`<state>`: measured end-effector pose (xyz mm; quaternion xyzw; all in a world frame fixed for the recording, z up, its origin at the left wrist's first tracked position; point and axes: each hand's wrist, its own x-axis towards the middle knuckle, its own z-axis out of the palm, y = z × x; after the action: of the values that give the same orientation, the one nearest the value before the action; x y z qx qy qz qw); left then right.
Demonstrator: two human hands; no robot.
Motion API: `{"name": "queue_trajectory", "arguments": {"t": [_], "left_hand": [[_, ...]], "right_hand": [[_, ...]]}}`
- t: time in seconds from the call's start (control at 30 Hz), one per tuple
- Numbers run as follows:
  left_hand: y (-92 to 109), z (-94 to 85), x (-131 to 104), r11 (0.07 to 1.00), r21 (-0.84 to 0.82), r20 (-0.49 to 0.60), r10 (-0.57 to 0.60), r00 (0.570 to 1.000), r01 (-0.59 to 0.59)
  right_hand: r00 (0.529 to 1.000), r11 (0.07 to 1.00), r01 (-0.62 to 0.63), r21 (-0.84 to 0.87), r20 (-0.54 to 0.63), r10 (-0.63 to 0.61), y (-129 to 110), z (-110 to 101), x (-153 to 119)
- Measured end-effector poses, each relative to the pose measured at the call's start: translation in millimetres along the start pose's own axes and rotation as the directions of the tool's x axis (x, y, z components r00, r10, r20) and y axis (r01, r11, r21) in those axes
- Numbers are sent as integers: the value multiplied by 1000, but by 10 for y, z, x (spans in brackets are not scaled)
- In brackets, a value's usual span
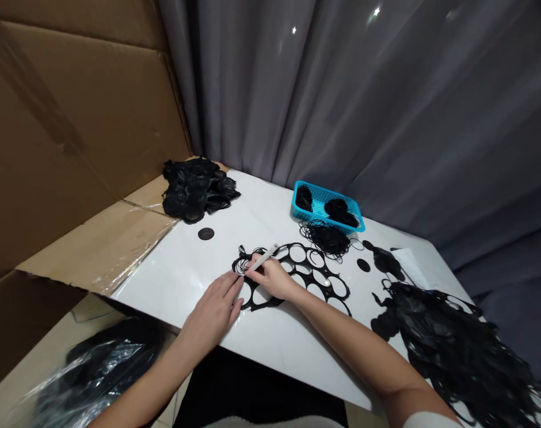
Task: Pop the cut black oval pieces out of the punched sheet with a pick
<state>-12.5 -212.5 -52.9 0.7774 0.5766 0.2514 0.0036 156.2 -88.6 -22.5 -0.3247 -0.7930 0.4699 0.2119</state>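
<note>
A black sheet full of round holes [321,276] lies flat on the white table. My right hand [270,278] is closed around a pale, slim, pen-shaped tool [265,257], its lower end hidden by the fingers. This hand rests over the left part of the sheet, by some thin black rings [244,263]. My left hand [217,303] lies with fingers stretched out, fingertips touching the sheet's left edge. A loose black disc [205,233] sits farther back on the left.
A blue basket [326,195] holding black bundles stands at the back, with a heap of black rings [326,239] before it. Black piles lie at back left [197,189] and at right [458,348]. A cardboard box [74,107] borders the left; a grey curtain [342,95] hangs behind.
</note>
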Motion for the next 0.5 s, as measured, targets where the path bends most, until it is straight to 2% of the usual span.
{"name": "queue_trajectory", "arguments": {"t": [0.27, 0.4, 0.5], "left_hand": [[4, 17, 11, 1000, 26, 12, 15, 1000, -15], [8, 5, 16, 999, 38, 30, 11, 999, -12], [12, -1, 12, 999, 47, 27, 0, 1000, -1]], "right_hand": [[998, 998, 50, -25, -46, -52, 52, 58, 0], [975, 961, 215, -172, -17, -221, 87, 104, -79], [925, 852, 380, -360, 128, -358, 72, 100, -114]]}}
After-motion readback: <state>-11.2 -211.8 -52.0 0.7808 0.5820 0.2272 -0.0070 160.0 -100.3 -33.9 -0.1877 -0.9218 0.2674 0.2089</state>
